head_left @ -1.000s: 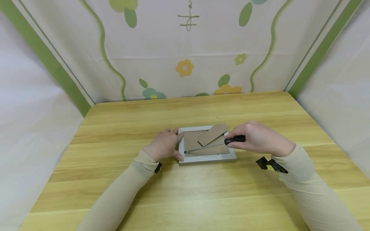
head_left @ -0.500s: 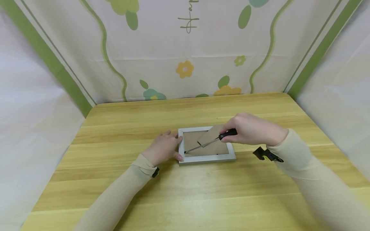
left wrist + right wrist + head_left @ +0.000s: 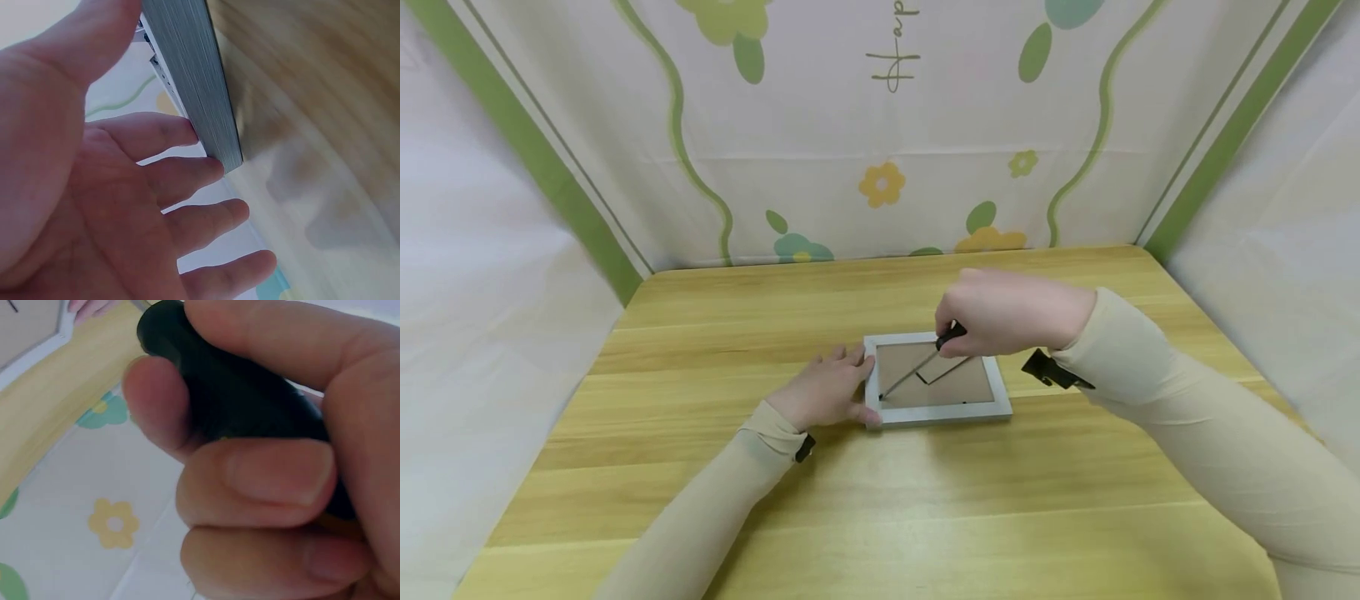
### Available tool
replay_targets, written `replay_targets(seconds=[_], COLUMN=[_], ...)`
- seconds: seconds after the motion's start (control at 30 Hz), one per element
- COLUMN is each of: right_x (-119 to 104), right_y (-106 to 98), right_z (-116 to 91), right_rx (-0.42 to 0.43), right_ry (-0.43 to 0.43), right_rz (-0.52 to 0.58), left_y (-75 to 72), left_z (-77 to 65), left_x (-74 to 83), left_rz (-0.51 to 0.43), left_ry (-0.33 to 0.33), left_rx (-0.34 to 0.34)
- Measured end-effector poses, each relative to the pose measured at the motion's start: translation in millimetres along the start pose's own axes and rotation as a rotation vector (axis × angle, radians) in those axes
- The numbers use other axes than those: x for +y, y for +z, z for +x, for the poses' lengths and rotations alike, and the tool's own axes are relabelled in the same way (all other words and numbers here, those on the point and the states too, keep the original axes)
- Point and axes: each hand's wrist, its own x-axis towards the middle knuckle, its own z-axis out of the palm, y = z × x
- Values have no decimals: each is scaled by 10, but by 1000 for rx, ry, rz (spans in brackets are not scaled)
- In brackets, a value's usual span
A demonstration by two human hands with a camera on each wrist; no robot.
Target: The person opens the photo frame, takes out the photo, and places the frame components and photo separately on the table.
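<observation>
A picture frame (image 3: 947, 413) lies face down on the table, its brown backing board (image 3: 973, 392) and angled stand flap (image 3: 934, 372) showing. My left hand (image 3: 827, 392) rests at the frame's left side, thumb by the near corner. In the left wrist view, its fingers (image 3: 203, 228) are extended, two tips at the frame's grey edge (image 3: 194, 75). With my right hand (image 3: 1011, 308) I grip a screwdriver (image 3: 912, 372) by its black handle (image 3: 244, 394). The shaft slants down left, tip at a small dark tab (image 3: 882, 397) inside the frame's near left corner. My right hand hides part of the flap.
The wooden table (image 3: 880, 517) extends around the frame on all sides. Behind it hangs a flower-patterned cloth (image 3: 820, 167), and pale fabric (image 3: 490, 275) borders the left and right sides.
My right hand has swung left and up over the frame, so the screwdriver stands steeper with its tip at the same corner. It now covers more of the flap. My left hand has barely moved.
</observation>
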Motion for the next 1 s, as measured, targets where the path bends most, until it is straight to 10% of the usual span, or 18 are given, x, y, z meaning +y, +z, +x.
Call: replay_targets(seconds=[1.0], right_x=[-450], right_y=[-319], right_z=[474], right_rx=[-190], right_ry=[88], right_rz=[-136], left_y=[-1], left_z=[-14], left_x=[7], left_rz=[-116], left_ry=[20], left_rx=[-19])
